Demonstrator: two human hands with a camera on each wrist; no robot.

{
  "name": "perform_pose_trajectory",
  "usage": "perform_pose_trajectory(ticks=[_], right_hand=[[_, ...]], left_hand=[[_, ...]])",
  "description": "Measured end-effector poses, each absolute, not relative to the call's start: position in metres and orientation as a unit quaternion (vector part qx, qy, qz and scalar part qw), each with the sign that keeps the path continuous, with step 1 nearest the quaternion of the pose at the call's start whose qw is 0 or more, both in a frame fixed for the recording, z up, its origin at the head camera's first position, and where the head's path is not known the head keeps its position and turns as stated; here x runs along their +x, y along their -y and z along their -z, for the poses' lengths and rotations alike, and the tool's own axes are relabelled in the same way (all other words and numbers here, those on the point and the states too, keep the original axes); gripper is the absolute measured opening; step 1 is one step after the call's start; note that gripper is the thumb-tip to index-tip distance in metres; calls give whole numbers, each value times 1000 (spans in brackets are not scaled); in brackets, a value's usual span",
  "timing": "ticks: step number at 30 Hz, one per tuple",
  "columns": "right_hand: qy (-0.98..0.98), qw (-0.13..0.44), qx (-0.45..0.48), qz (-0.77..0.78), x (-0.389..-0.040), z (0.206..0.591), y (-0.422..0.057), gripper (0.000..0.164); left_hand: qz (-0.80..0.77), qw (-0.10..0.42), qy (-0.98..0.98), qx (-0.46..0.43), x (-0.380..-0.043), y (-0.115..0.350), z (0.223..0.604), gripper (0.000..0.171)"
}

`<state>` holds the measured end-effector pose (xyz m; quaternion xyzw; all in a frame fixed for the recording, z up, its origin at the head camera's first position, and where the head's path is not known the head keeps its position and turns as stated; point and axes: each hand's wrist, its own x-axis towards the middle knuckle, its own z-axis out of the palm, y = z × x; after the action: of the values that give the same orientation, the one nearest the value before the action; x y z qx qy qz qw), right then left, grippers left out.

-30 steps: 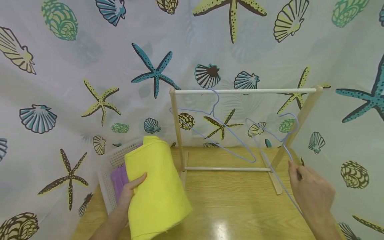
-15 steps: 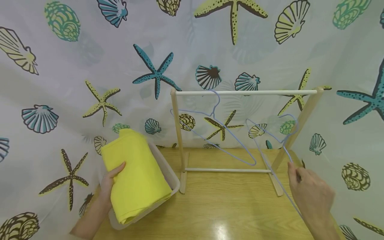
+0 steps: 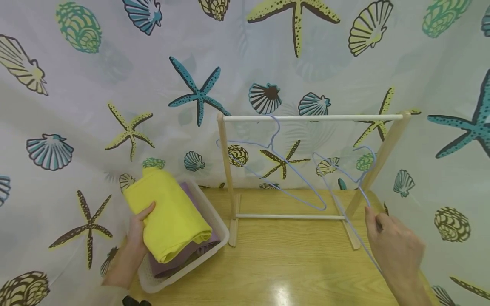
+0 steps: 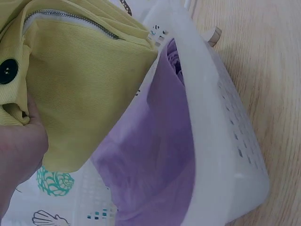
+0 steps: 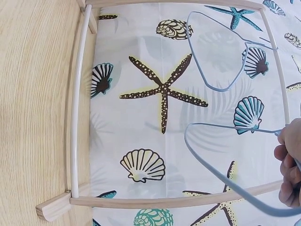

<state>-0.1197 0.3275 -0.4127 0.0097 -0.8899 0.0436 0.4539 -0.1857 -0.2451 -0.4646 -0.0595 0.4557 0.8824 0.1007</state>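
My left hand (image 3: 138, 231) grips a folded yellow garment (image 3: 168, 212), thumb on top, over a white basket (image 3: 223, 233) at the left. A metal zip (image 4: 70, 18) and a dark button (image 4: 8, 71) show on the garment in the left wrist view. Purple cloth (image 4: 150, 150) lies in the basket below it. At the right, my right hand (image 3: 396, 244) holds a thin blue wire hanger (image 3: 363, 193) by one shoulder, its hook pointing up, in front of the rack's right post. The right wrist view shows the hanger's lower loop (image 5: 235, 188) reaching out from the fingers.
A small wooden clothes rack (image 3: 325, 117) with a white top rail stands on the wooden table (image 3: 260, 267). Another blue hanger (image 3: 276, 127) hangs from its rail, towards the left post. A shell-and-starfish curtain (image 3: 245, 55) surrounds the table at the back and sides.
My left hand has carried the yellow garment leftward over the basket, and the garment now sits lower and more tilted. The basket has shifted right and towards me. My right hand has barely moved.
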Motion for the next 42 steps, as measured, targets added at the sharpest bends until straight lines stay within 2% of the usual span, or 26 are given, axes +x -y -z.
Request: perform_pose_trajectory(ticks=[6, 15, 22, 28, 32, 42], right_hand=[[888, 458, 3, -40, -120, 414, -328, 55], [889, 457, 1, -45, -120, 417, -330, 53], [889, 456, 0, -45, -120, 417, -331, 55], [889, 455, 2, -46, -120, 418, -331, 52], [886, 460, 5, -54, -121, 419, -331, 51], [886, 459, 6, -59, -119, 422, -331, 49]], left_hand=[[-893, 90, -430, -94, -197, 244, 473, 29], [-889, 102, -439, -80, -215, 233, 471, 31], [-879, 80, -461, -91, -220, 227, 477, 25], [-864, 106, -482, -104, -222, 234, 489, 21], [-839, 130, -515, -118, -220, 242, 493, 28], [-823, 181, -532, -79, -214, 272, 506, 30]])
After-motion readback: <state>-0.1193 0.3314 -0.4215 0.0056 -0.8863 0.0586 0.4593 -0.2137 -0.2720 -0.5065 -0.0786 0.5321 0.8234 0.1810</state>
